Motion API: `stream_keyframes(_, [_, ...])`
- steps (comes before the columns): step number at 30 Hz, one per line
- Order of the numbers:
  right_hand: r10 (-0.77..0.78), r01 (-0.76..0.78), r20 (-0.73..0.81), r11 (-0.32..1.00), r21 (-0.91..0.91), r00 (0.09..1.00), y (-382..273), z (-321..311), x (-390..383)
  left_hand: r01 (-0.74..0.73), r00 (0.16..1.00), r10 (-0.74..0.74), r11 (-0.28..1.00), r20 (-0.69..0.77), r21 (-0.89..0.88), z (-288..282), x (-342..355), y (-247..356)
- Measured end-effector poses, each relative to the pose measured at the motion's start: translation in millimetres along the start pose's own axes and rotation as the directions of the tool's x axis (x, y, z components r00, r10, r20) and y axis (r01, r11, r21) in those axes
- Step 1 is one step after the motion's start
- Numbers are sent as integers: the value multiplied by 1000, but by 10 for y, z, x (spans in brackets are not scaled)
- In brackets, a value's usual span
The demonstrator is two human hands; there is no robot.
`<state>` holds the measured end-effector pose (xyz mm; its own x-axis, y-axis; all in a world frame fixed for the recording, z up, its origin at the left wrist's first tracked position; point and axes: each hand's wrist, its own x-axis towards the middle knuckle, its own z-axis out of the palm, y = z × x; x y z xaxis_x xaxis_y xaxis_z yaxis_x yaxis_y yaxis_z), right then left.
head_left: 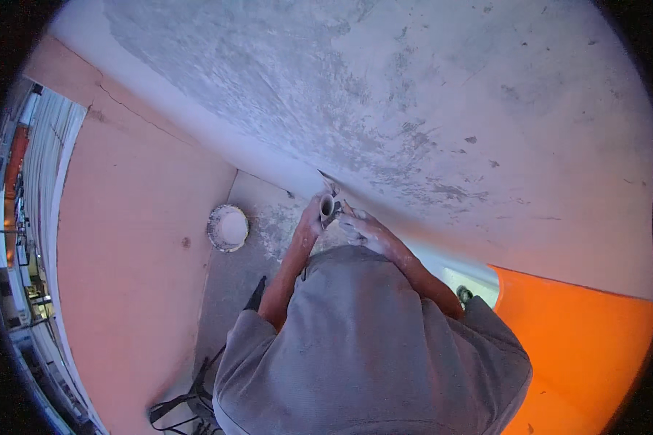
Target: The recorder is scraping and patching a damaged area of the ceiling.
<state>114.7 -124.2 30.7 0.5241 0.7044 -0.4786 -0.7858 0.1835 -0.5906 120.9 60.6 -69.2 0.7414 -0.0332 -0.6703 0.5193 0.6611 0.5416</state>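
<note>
My left hand [311, 216], dusted with white, is wrapped round a tool with a hollow, tube-like grey handle [328, 206]. The round open end of that handle faces up at me. Beyond it a thin dark edge [325, 176] reaches to the foot of the wall; whether it belongs to the same tool is hard to tell. Close beside it on the right, my right hand [366, 230] has its fingers bent and smeared with white paste. Something small and pale shows at its fingertips, too small to name.
A round bucket [212, 233] of white paste stands on the grey floor [257, 199] to the left. Patchy grey-white plaster covers the wall [413, 109] ahead. A pinkish wall [134, 225] rises at left, an orange surface [580, 341] at right. Black straps [178, 402] lie lower left.
</note>
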Motion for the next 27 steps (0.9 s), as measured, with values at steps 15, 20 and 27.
stream_keyframes(15, [-266, 150, -200, 877, -457, 943, 488, 297, 384, 45, 862, 45, 986, 504, -163, -685, -167, 399])
stream_keyframes(20, [-526, 242, -347, 757, -607, 776, 812, 350, 294, 83, 958, -62, 995, 281, -64, -511, -708, 517])
stream_keyframes(27, [-437, 40, -340, 659, -751, 833, 1146, 665, 115, 169, 913, -168, 985, 372, 30, -1501, -472, 161])
